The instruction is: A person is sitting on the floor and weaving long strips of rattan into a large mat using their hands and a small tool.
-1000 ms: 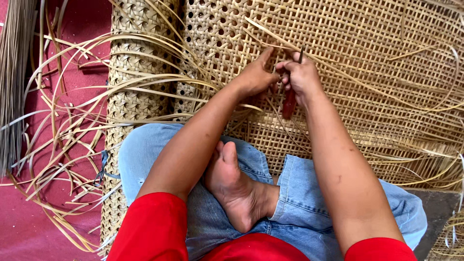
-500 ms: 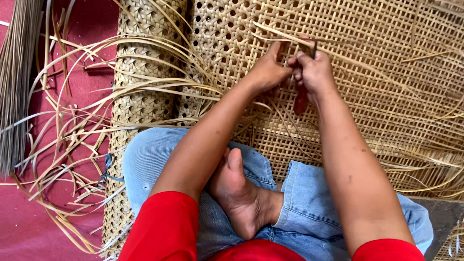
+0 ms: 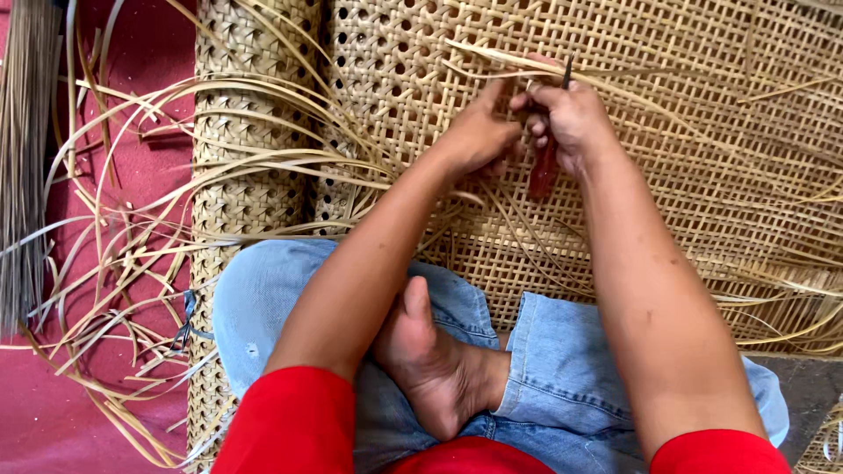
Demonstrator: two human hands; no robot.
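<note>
I sit cross-legged on a wide sheet of open-weave cane webbing (image 3: 685,114). My right hand (image 3: 571,118) is closed around a small tool with a red handle (image 3: 543,171), whose thin dark tip (image 3: 567,70) pokes up past my fingers. My left hand (image 3: 479,132) rests on the webbing right beside it, fingers pinching loose cane strands (image 3: 492,61) that cross the weave. Both hands touch each other at the fingertips.
A rolled part of the webbing (image 3: 246,158) lies at my left knee. Loose cane strips (image 3: 114,263) curl over a red floor (image 3: 53,421). A bundle of thin dark sticks (image 3: 26,158) lies at the far left. My bare foot (image 3: 430,360) sits between my jeans-clad legs.
Both hands stay together at the same spot on the weave. The view has shifted a little, so hands and webbing sit slightly further right and up.
</note>
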